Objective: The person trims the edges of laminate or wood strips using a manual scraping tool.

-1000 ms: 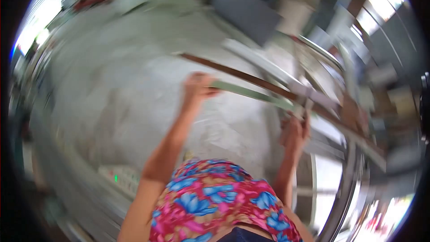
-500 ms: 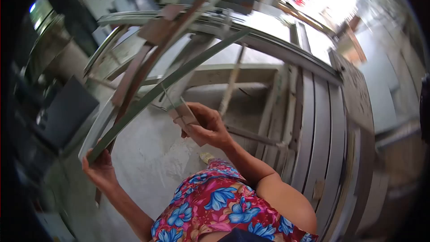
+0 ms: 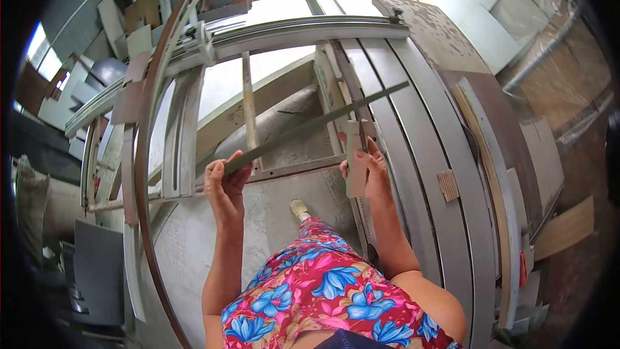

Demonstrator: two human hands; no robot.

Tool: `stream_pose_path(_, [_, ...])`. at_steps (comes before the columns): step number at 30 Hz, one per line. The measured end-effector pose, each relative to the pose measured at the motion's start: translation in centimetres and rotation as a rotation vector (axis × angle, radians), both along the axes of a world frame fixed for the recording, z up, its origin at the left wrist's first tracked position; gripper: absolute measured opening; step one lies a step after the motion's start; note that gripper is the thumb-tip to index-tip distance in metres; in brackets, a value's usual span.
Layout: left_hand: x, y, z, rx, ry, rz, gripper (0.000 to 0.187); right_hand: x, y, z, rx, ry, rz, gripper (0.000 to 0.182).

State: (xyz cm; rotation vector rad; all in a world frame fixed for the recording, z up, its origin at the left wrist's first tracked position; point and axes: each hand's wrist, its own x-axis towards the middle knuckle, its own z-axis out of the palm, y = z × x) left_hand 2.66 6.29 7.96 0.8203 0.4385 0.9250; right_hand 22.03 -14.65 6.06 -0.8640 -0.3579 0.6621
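My left hand point(image 3: 226, 187) pinches the near end of a long, thin grey-green strip point(image 3: 310, 121). The strip slants up to the right, and its far end shows over the slatted metal table. My right hand point(image 3: 373, 171) is closed around a small flat pale piece point(image 3: 355, 161), held upright just below the strip. A thin dark item point(image 3: 363, 137) sticks up beside that piece, too small to make out. Whether the strip touches either one cannot be told.
A metal-slatted machine table point(image 3: 426, 174) stands on my right, with a rail point(image 3: 310, 31) across its far side. A small corrugated block point(image 3: 447, 185) lies on the slats. Long curved brown strips point(image 3: 147, 129) lean at left. Boards point(image 3: 97, 271) stand around.
My view has turned to the right. My left hand has come up and inward with the strip's end, and the strip now lies flatter. My right hand still holds the pale piece, now turned upright.
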Motion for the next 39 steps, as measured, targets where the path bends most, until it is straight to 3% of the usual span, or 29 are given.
stream_pose_path(11, [7.1, -1.6, -1.8, -0.079, 0.036, -0.240, 0.018, 4.5, -1.7, -1.0, -0.036, 0.144, -0.256, 0.039])
stream_pose_path(14, [8.5, -2.0, -4.0, -0.243, 0.018, -0.265, 0.018, 5.9, -1.4, -1.8, -0.043, 0.148, -0.294, 0.036])
stream_pose_path(19, [10.0, -3.7, -6.7, -0.519, 0.149, -0.265, 0.034, 7.4, -0.8, -3.6, -0.099, 0.176, -0.338, 0.034])
stream_pose_path(28, [9.5, -6.3, -9.4, -0.625, 0.191, -0.198, 0.048, 5.5, 0.6, -6.7, -0.254, 0.225, -0.120, 0.035])
stream_pose_path(35, [7.5, -8.3, -9.7, -0.606, 0.283, -0.401, 0.052, 5.0, 0.8, -7.5, -0.224, 0.191, -0.096, 0.031])
stream_pose_path(39, [6.1, -9.6, -10.6, -0.586, 0.336, -0.652, 0.062, 4.5, 0.1, -7.8, -0.207, 0.192, -0.103, 0.033])
